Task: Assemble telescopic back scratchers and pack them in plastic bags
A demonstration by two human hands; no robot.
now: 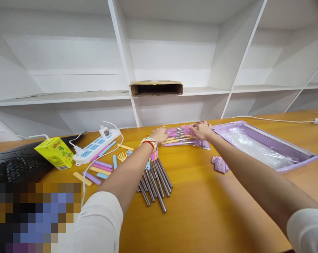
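Note:
A row of bagged back scratchers (pixel 178 135) with pink, yellow and purple handles lies at the back of the table. My left hand (pixel 159 135) is closed on its left end, fingers partly hidden. At the right end my right hand (pixel 202 130) grips the clear bags from above, its fingers bent. Unbagged back scratchers with bare metal rods (pixel 159 179) lie fanned out below my left wrist, their coloured claw heads partly covered by my forearm. A yellow claw head (pixel 121 156) shows left of that forearm.
Loose coloured handle tubes (pixel 93 178) lie left, beside a white power strip (pixel 98 146) with trailing cords and a yellow drink carton (pixel 55 153). Small purple cards (pixel 220 164) and a purple box (pixel 304 161) holding clear plastic lie right. A cardboard box (pixel 156 88) sits on the shelf.

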